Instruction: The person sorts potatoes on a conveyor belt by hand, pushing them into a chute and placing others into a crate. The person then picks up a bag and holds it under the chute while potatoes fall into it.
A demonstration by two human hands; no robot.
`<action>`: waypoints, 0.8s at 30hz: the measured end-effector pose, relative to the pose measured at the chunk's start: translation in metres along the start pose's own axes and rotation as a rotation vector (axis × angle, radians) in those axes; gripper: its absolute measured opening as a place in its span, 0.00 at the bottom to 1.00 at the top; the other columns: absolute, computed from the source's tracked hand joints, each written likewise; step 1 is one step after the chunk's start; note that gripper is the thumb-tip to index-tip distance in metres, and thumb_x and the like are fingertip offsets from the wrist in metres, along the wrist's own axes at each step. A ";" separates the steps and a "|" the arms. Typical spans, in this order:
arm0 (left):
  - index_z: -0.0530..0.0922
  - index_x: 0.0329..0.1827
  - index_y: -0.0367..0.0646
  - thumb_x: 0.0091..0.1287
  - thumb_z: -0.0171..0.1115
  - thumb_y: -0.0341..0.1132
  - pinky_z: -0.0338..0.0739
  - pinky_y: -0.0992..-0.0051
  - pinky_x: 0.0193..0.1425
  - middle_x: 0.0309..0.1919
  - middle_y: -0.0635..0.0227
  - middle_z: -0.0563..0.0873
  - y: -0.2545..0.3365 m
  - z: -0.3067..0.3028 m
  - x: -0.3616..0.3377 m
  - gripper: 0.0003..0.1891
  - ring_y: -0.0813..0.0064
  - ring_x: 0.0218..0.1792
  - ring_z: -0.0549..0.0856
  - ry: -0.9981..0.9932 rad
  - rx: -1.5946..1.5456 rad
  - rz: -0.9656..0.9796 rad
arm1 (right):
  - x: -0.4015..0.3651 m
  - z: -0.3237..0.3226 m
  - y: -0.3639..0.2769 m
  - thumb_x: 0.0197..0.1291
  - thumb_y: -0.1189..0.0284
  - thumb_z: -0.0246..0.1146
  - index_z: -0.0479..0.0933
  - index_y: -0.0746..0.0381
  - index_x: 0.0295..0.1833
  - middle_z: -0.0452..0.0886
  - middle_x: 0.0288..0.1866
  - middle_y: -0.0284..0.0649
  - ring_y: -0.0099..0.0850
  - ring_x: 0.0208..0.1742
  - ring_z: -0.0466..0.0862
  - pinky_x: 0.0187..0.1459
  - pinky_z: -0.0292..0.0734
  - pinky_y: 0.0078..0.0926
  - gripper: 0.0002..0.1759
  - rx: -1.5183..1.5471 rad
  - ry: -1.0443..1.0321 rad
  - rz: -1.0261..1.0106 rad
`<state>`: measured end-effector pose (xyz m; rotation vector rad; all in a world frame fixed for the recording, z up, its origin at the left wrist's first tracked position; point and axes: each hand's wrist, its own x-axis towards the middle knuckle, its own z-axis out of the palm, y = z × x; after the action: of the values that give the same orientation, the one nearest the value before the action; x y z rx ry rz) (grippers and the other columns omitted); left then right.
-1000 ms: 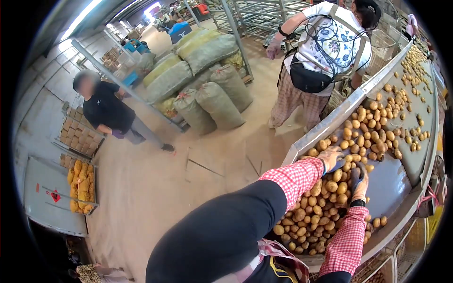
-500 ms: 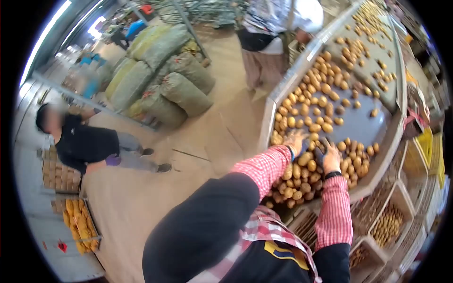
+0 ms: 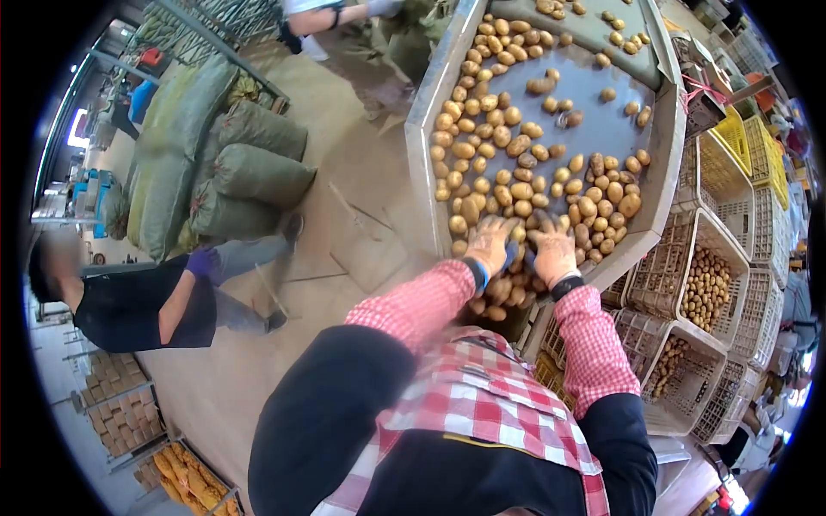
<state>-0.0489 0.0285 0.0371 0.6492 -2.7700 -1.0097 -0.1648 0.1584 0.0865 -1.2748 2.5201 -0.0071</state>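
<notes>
Loose potatoes (image 3: 503, 133) lie over a metal sorting table (image 3: 594, 82) with raised sides. At its near, narrowing end, my left hand (image 3: 490, 243) rests on the potatoes with fingers stretched forward. Close beside it on the right, my right hand (image 3: 553, 251) also lies on potatoes, its fingers spread. Both hands wear gloves with dark finger parts. Below the palms, more potatoes (image 3: 502, 301) are heaped at the table's near lip, partly hidden by my hands and sleeves.
Plastic crates (image 3: 688, 258), some holding potatoes, stand to the right. Left of the table, a person in a black shirt (image 3: 142, 301) is on the floor area near stuffed green sacks (image 3: 258, 172). Another person (image 3: 344, 43) stands by the table's far left side.
The view has shifted and turned. My hands have come nearer the table's near lip, and fewer potatoes lie there. The person in black has moved closer to the sacks.
</notes>
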 end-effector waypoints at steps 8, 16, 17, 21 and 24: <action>0.85 0.61 0.49 0.76 0.56 0.43 0.80 0.56 0.65 0.58 0.51 0.88 -0.004 -0.079 0.090 0.17 0.51 0.60 0.86 -0.116 -0.143 -0.018 | 0.006 -0.025 0.063 0.61 0.76 0.64 0.86 0.58 0.57 0.88 0.57 0.48 0.48 0.65 0.84 0.68 0.77 0.44 0.18 0.443 0.586 -0.150; 0.74 0.77 0.59 0.69 0.60 0.67 0.68 0.59 0.80 0.76 0.50 0.73 -0.067 -0.133 0.260 0.37 0.45 0.72 0.75 0.002 0.454 -0.229 | 0.123 -0.034 0.231 0.72 0.60 0.64 0.77 0.49 0.74 0.63 0.84 0.52 0.51 0.81 0.67 0.78 0.67 0.42 0.26 0.438 0.562 0.379; 0.75 0.77 0.60 0.68 0.59 0.69 0.67 0.59 0.80 0.77 0.52 0.72 -0.064 -0.131 0.259 0.38 0.45 0.73 0.73 -0.018 0.439 -0.221 | 0.126 -0.031 0.226 0.70 0.58 0.67 0.78 0.44 0.73 0.60 0.85 0.50 0.52 0.81 0.66 0.78 0.67 0.43 0.27 0.345 0.601 0.453; 0.73 0.77 0.65 0.76 0.53 0.62 0.63 0.51 0.83 0.82 0.64 0.66 -0.040 -0.127 0.239 0.29 0.48 0.78 0.67 -0.187 0.506 -0.331 | 0.108 -0.036 0.194 0.68 0.58 0.69 0.83 0.41 0.67 0.67 0.81 0.45 0.46 0.76 0.75 0.73 0.73 0.41 0.22 0.527 0.632 0.499; 0.70 0.80 0.68 0.79 0.51 0.57 0.62 0.49 0.83 0.81 0.61 0.65 -0.038 -0.121 0.231 0.27 0.53 0.80 0.66 -0.283 0.526 -0.323 | 0.096 0.000 0.218 0.67 0.57 0.70 0.84 0.39 0.66 0.74 0.73 0.46 0.45 0.71 0.78 0.71 0.75 0.39 0.22 0.635 0.624 0.407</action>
<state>-0.2130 -0.1685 0.0987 1.1268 -3.2861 -0.4193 -0.3894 0.2145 0.0281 -0.5377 2.8419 -1.1643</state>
